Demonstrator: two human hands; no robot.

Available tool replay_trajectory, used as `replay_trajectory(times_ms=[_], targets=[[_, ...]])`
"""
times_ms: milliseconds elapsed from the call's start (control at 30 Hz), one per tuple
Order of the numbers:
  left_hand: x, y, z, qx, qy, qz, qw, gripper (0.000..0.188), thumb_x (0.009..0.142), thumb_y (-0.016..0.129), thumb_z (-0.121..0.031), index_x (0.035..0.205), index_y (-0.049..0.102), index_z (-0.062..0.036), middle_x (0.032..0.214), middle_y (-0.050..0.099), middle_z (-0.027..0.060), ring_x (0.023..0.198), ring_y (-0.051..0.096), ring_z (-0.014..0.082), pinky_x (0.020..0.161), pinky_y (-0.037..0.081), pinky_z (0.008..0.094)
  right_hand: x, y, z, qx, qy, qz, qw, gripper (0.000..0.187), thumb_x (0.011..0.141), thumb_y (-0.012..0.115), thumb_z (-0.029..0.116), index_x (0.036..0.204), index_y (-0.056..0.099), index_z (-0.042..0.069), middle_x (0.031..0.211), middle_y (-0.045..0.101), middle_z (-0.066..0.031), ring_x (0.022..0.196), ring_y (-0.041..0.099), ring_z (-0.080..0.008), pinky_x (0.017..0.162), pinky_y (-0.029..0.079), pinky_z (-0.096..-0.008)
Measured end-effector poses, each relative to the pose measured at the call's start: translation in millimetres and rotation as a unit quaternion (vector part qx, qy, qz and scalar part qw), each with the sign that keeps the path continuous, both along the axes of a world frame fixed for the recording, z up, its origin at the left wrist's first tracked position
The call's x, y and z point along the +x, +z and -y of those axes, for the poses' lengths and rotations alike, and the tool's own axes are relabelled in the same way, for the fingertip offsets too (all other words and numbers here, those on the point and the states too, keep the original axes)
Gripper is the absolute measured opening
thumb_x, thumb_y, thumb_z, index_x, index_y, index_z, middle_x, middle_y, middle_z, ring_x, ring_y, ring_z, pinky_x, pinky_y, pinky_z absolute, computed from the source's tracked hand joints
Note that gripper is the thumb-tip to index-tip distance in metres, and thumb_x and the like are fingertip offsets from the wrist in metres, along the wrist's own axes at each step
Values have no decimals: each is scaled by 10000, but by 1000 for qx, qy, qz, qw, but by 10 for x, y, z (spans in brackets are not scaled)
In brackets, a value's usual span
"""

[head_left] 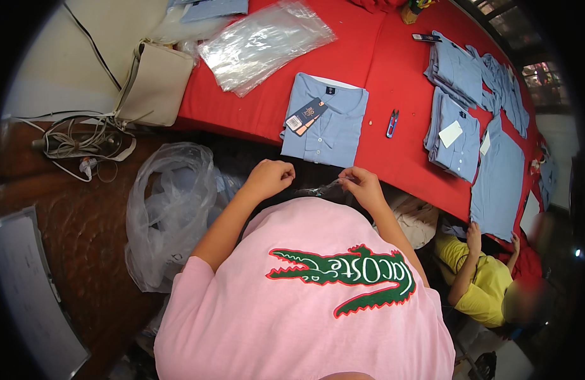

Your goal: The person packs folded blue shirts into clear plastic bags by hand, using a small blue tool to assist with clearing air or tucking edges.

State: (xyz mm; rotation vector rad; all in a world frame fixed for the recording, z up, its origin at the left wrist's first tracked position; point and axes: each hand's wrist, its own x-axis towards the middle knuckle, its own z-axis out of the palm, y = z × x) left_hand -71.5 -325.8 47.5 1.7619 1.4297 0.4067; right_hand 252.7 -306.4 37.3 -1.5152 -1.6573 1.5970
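Below the table's front edge, my right hand (362,187) pinches a clear plastic bag (323,189), its film crumpled and partly lost against the dark gap. My left hand (271,178) is closed, fingers curled, at the other end of that film; whether it grips the plastic is hidden. Just beyond both hands, a folded light-blue shirt (333,120) lies on the red-covered table (242,117). A dark hang tag (307,116) with a white label rests on its front. To the shirt's right is a pair of blue thread snips (392,123).
Flat clear plastic bags (267,44) are stacked at the far left of the table. Folded blue shirts (454,69) lie at the right, where a person in yellow (482,285) handles a blue garment (498,177). A translucent plastic sack (172,215) and coiled cables (83,136) are left.
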Motion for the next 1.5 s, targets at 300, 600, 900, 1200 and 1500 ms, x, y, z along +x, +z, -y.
replay_trajectory(times_ms=[300,600,900,1200,1500], targets=[[322,-165,-995,200,220,-88,951,536,852,878,-266,1268,648,-18,1130,711,203,1136,693,398,946,559,524,-154,-241,32,-71,-77,-138,985,137,976,762,47,1097,756,-18,964,772,-50,880,739,-110,786,585,-268],[132,66,-1478,40,101,-229,967,316,901,835,-267,1091,740,-33,978,787,202,972,768,417,850,586,538,-91,-211,20,-6,-58,-21,998,106,990,737,58,1077,764,4,897,759,-39,844,711,-93,773,561,-275],[214,167,-1413,-331,143,195,912,399,920,852,-376,894,761,11,802,770,107,679,733,152,639,575,334,-73,-265,-11,-5,-61,-7,998,89,997,746,76,1042,760,1,890,743,-15,806,652,-79,758,535,-275],[353,304,-551,-99,-67,230,966,461,840,879,-196,1223,745,22,1190,760,181,1155,729,295,997,572,403,-66,-26,-80,-106,-106,-183,972,121,1036,718,65,1128,718,-12,1019,772,-77,958,755,-176,898,614,-325],[144,139,-407,-88,-85,-20,992,211,891,757,-202,1041,790,-58,907,779,152,881,763,323,799,576,415,97,117,-91,-93,-102,-131,982,109,1002,747,46,1092,742,-15,1033,766,-65,953,747,-162,835,590,-294]])
